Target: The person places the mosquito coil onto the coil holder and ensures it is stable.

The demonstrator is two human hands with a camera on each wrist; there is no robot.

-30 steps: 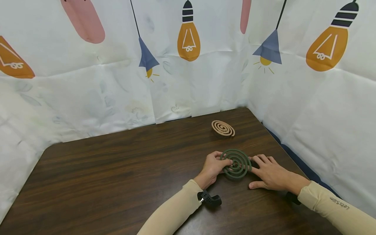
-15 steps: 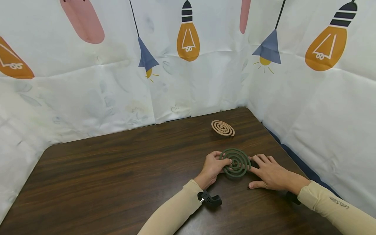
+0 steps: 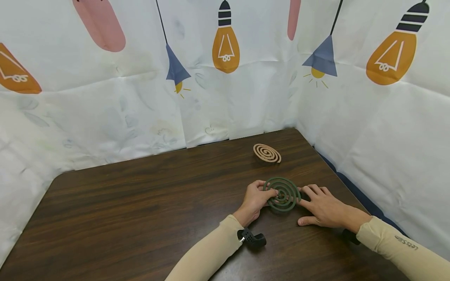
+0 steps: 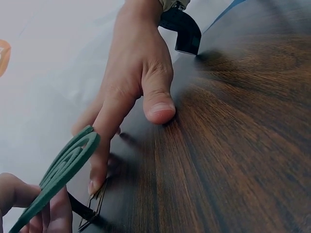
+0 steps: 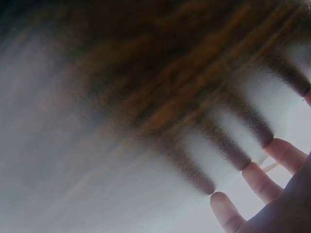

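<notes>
My left hand [image 3: 252, 201] pinches a green mosquito coil [image 3: 283, 200], thumb on top near its middle and fingers beneath. In the left wrist view the coil [image 4: 68, 176] is tilted, above a small thin metal stand [image 4: 83, 208] on the table. My right hand [image 3: 325, 207] rests beside the coil with fingers spread and fingertips on the tabletop. The left wrist view has its index fingertip on the stand's flat frame. From the head view the coil hides most of the stand. The right wrist view catches only several fingertips of the right hand [image 5: 262, 182] against the shiny surface.
Behind the hands, a tan mosquito coil [image 3: 267, 153] sits near the table's far right corner, with a shadow under it. The dark wooden table [image 3: 140, 210] meets a white printed curtain [image 3: 147, 105] at the back and right.
Almost nothing moves. The green coil shifts very slightly upward in the head view, still in my left hand; the right hand stays in place.
</notes>
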